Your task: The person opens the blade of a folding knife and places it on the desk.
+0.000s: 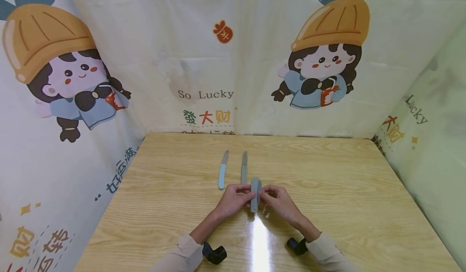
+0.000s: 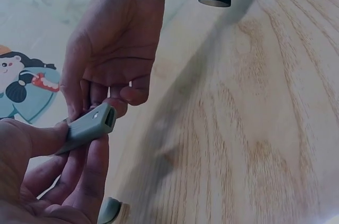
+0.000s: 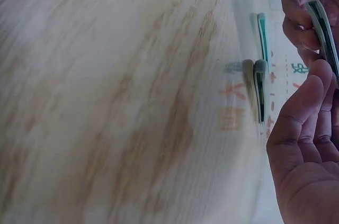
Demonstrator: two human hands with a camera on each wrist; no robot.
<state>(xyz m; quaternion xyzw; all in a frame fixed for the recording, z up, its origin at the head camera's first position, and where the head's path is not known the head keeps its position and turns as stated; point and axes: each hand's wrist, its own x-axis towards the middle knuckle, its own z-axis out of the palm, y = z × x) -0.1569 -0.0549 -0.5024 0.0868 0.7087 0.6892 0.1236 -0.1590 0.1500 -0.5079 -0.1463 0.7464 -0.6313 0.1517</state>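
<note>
Above the table, a grey-green folding knife (image 1: 254,203) is held upright between both hands. My left hand (image 1: 233,200) pinches its handle from the left, the thumb pressed on the flat side. At the other side my right hand (image 1: 279,202) pinches the knife at its blade edge with thumb and fingertips. The blade looks mostly folded towards the handle; its exact angle is hard to tell. In the left wrist view the slotted handle end (image 2: 109,119) of the knife shows. The right wrist view shows the knife (image 3: 324,33) at its right edge, partly cut off.
Beyond the hands, a knife with a light blue handle (image 1: 221,177) and a knife with a grey handle (image 1: 244,173) lie unfolded on the wooden table (image 1: 164,207), blades pointing away. Black wrist cameras (image 1: 214,254) sit by the sleeves. A printed curtain (image 1: 255,118) stands behind the table.
</note>
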